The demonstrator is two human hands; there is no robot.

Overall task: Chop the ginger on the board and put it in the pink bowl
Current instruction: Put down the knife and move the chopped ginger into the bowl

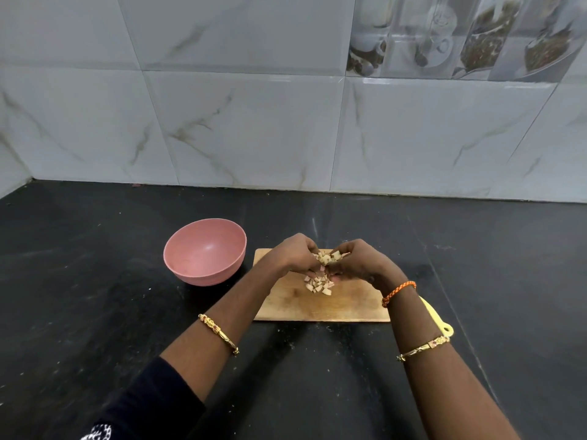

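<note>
A wooden chopping board (pixel 317 304) lies on the black counter. Chopped ginger pieces (pixel 318 285) sit in a small heap on it. Above the heap my left hand (pixel 293 254) and my right hand (pixel 359 260) are cupped together, fingertips touching, holding a scoop of ginger pieces (pixel 328 258) between them. Some pieces lie below the hands on the board. The pink bowl (pixel 205 250) stands just left of the board, upright, with nothing seen inside it.
A yellow handle (pixel 440 323) pokes out past the board's right edge, mostly hidden under my right forearm. The black counter (pixel 95 281) runs back to a tiled wall (pixel 254 122).
</note>
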